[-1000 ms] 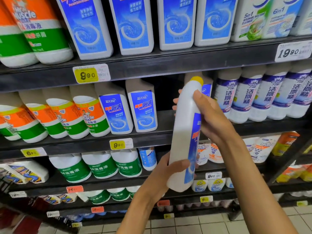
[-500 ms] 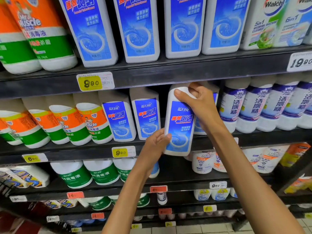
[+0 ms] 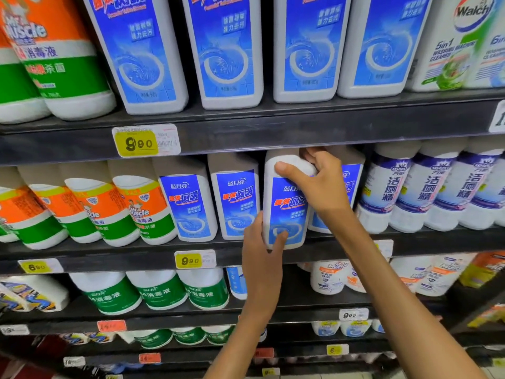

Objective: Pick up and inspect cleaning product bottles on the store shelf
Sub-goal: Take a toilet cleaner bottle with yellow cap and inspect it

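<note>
A tall dark metal store shelving unit (image 3: 246, 127) fills the view, its flat tiers stacked one above another and packed with plastic cleaning bottles. At the very bottom, a strip of pale tiled floor (image 3: 355, 374) shows.

On the top tier stand large white rectangular bottles with glossy blue swirl labels (image 3: 226, 47), beside rounded white bottles wrapped in orange and green labels (image 3: 62, 56) on the left and white bottles with green-and-white washing machine cleaner labels (image 3: 451, 50) on the right.

On the tier below, smaller white bottles with orange and green labels (image 3: 144, 209) lean at the left, smaller white flat-sided bottles with blue labels (image 3: 188, 203) stand in the middle, and white waisted bottles with purple-and-white labels (image 3: 393, 192) line the right.

Lower tiers hold squat white tubs with green labels (image 3: 161, 294) and other blurred packages.

The white flat-sided toilet cleaner bottle with the blue label (image 3: 287, 212) stands upright at the front edge of the middle tier, in line with its matching neighbours. The right hand (image 3: 317, 184) wraps over its smooth shoulder, thumb across the front and fingers curled behind. The left hand (image 3: 262, 253) holds its lower corner, thumb pressed on the label.

Yellow paper price tags reading 9.90 (image 3: 139, 143) are clipped to the shelf edges.
</note>
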Available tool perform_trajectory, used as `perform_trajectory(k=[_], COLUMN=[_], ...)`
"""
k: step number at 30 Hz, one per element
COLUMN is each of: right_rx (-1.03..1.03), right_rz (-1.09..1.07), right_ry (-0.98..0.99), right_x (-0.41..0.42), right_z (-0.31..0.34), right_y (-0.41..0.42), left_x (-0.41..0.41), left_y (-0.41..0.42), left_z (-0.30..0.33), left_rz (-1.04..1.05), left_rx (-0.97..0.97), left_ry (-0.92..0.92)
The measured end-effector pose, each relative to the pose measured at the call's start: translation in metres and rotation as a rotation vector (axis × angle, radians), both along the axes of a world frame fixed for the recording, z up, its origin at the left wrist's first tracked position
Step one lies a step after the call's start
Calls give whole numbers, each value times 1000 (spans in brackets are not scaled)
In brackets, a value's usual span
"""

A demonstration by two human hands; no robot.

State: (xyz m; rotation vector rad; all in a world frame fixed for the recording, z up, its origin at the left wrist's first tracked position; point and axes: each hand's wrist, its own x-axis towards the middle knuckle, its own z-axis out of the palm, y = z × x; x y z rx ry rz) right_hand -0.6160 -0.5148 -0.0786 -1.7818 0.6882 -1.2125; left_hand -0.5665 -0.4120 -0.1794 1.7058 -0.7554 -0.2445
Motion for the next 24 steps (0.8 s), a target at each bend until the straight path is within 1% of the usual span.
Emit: perform_trajectory(k=[2,3,6,10,15,20,24], right_rx=[-30,-47,-156,-451,-604,-741,-827], right_rz=[-25,-30,-72,-171,-186,-223,-269], right_ry=[19,27,82,169,356,398,444], right_x=[0,-1,-6,-16,-25,-24,-29], right_z=[-1,-2,-6,-18,-27,-25,-22], right_y=[3,5,12,19,16,9,10], left_x=[-4,-5,-13,-18,-19,-19,-27], left_y=[-4,-5,-8,-10,-17,-25,-27], left_z=[0,0,0,-2,-5,-2,-2], left_rz=[107,134,151,201,279,301,290], left_rx=[127,153,128,8,-42,-23,66], left_ry=[-164,-201,-190,-148,-187,-231,-297])
